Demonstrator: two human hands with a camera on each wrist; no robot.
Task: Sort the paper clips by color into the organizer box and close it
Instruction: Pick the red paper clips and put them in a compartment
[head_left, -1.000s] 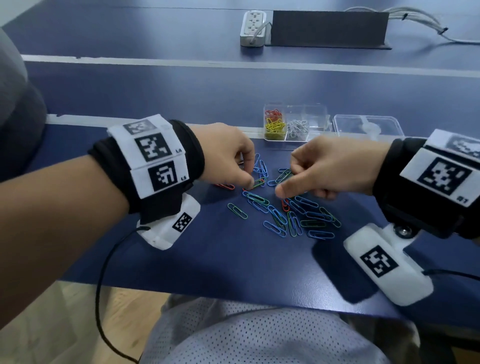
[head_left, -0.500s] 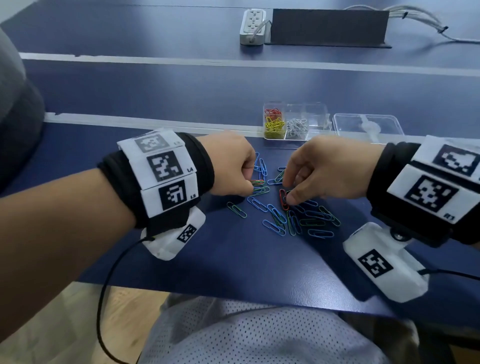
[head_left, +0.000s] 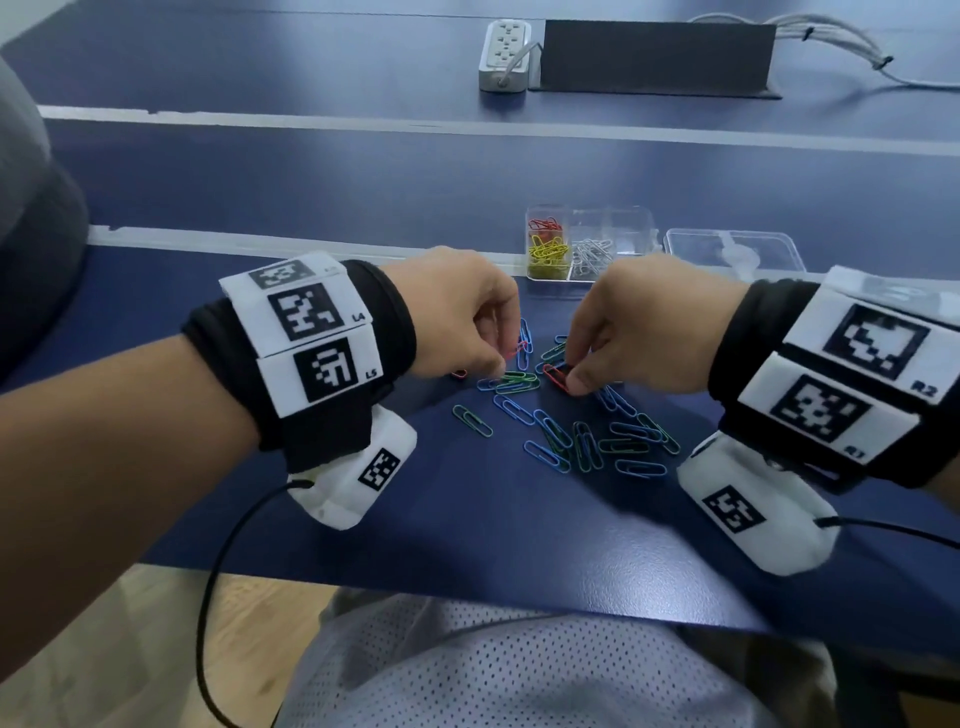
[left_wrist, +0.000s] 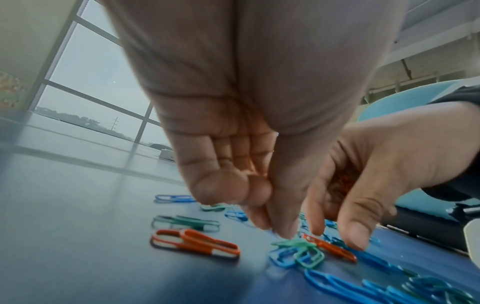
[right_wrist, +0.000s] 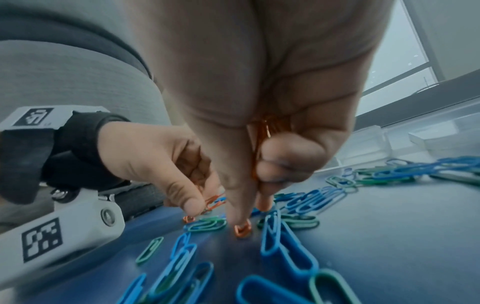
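Loose blue, green and red paper clips (head_left: 566, 431) lie scattered on the blue table. My left hand (head_left: 506, 358) hovers over the pile's left side, its thumb and forefinger pinching a red clip (right_wrist: 214, 201). My right hand (head_left: 571, 376) holds several red clips (right_wrist: 265, 127) curled in its palm, while its thumb and forefinger pinch another red clip (head_left: 555, 375) that lies on the table. One more red clip (left_wrist: 194, 243) rests on the table under my left hand. Behind the hands stands the clear organizer box (head_left: 636, 228), with red, yellow and silver clips in separate compartments.
The box's clear lid (head_left: 732, 249) lies flat to its right. A power strip (head_left: 506, 54) and a black panel (head_left: 654, 57) sit at the far edge of the table. Cables hang from both wrist cameras over the near table edge (head_left: 467, 577).
My left hand has lifted slightly with a red clip between its fingertips. My right thumb and forefinger have closed on the red clip in the middle of the pile.
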